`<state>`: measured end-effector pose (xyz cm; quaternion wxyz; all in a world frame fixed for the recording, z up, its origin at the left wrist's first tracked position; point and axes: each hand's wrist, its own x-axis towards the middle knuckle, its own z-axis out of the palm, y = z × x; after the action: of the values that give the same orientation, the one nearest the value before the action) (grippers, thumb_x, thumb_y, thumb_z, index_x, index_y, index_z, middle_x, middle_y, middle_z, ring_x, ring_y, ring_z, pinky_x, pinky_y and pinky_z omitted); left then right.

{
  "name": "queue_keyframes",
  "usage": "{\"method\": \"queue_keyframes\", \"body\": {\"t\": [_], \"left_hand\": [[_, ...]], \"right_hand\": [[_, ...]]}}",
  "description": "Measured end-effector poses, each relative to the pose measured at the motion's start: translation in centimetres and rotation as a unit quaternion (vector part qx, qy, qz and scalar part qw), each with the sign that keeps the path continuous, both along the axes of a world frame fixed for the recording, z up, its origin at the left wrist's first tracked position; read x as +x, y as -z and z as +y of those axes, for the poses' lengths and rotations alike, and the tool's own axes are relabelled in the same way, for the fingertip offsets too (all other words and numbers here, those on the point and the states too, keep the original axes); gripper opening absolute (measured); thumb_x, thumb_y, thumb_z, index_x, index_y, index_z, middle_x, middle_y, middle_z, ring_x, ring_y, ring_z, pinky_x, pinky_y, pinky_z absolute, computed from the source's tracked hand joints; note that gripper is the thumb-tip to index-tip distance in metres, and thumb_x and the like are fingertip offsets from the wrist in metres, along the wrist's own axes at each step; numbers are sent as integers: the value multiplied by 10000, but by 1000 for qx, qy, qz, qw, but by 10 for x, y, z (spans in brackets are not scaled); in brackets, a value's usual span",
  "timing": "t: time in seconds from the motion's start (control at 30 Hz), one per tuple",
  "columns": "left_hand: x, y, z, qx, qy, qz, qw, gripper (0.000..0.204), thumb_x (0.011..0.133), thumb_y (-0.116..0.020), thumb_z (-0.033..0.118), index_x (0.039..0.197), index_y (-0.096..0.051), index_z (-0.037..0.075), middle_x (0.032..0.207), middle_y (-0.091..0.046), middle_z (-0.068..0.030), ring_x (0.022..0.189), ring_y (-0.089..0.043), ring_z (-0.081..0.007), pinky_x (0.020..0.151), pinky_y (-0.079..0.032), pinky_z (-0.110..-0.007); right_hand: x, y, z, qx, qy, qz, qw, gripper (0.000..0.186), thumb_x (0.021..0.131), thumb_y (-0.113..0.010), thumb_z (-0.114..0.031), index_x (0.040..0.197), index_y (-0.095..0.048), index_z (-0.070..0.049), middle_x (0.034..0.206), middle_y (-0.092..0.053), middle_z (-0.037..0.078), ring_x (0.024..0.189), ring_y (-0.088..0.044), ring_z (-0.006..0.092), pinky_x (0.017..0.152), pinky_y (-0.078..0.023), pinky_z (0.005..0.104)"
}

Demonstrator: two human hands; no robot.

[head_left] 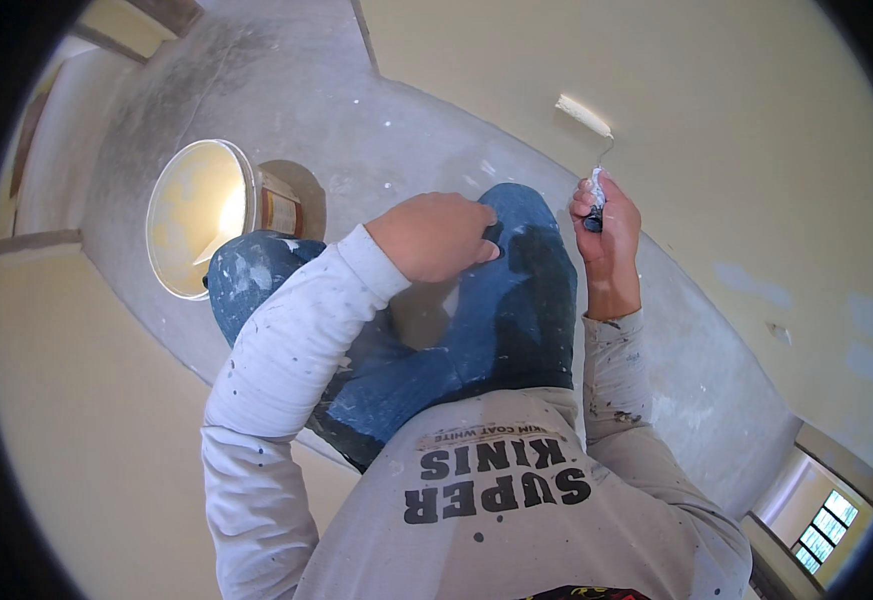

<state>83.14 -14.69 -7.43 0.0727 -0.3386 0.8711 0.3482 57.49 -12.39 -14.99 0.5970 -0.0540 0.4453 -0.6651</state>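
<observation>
Overhead, a person crouches on a bare grey floor [356,110] in the corner of a room, knees drawn up in paint-flecked blue jeans [476,330]. The right hand [608,225] is clamped around the dark handle of a small paint roller [584,115], fingers wrapped shut on the grip. The roller's cream sleeve lies against the pale yellow wall [716,120] ahead, well up and forward of the fist, joined to it by a thin bent wire.

The left hand [434,236] rests on the right knee, fingers curled loosely together over the denim; it holds nothing that can be seen. Its white long sleeve [286,350], dotted with dark specks, crosses over the left knee and hides part of the thigh beneath.

A white bucket [199,218] stands on the floor just beyond the left knee, its inside coated in cream-yellow paint and catching a bright patch of light. The knee overlaps the bucket's near rim, so the base is hidden. A small box-like object [278,208] sits just beside the bucket on its far side; its kind cannot be told.

Another yellow wall [86,420] fills the lower left. Faint bluish patches [746,280] mark the wall to the right, and a barred window [826,530] shows at the lower right edge.
</observation>
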Motion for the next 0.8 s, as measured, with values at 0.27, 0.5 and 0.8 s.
{"method": "queue_keyframes", "body": {"t": [0.27, 0.5, 0.8], "left_hand": [[-2, 2, -2, 17, -7, 4, 1000, 438, 948, -589, 345, 1229, -602, 9, 990, -688, -246, 976, -647, -416, 873, -499, -468], [0, 2, -1, 14, -15, -9, 1000, 436, 950, -588, 344, 1240, -598, 18, 987, -686, -248, 972, -647, -418, 871, -499, -465], [-2, -2, -6, 21, -20, -22, 999, 456, 951, -587, 360, 1254, -591, 18, 986, -691, -242, 973, -651, -414, 866, -506, -466]], "right_hand": [[9, -21, 2, -18, 3, 23, 1000, 103, 990, -508, -96, 1009, -491, 4, 783, -512, 82, 627, -484, 129, 514, -410, 252], [19, -37, 4, -9, 6, 53, 999, 93, 983, -511, -85, 996, -493, 5, 796, -515, 86, 637, -485, 133, 518, -410, 246], [-7, 103, -36, 73, 14, -2, 997, 85, 984, -507, -88, 954, -492, -10, 751, -543, 99, 592, -500, 145, 497, -427, 267]]}}
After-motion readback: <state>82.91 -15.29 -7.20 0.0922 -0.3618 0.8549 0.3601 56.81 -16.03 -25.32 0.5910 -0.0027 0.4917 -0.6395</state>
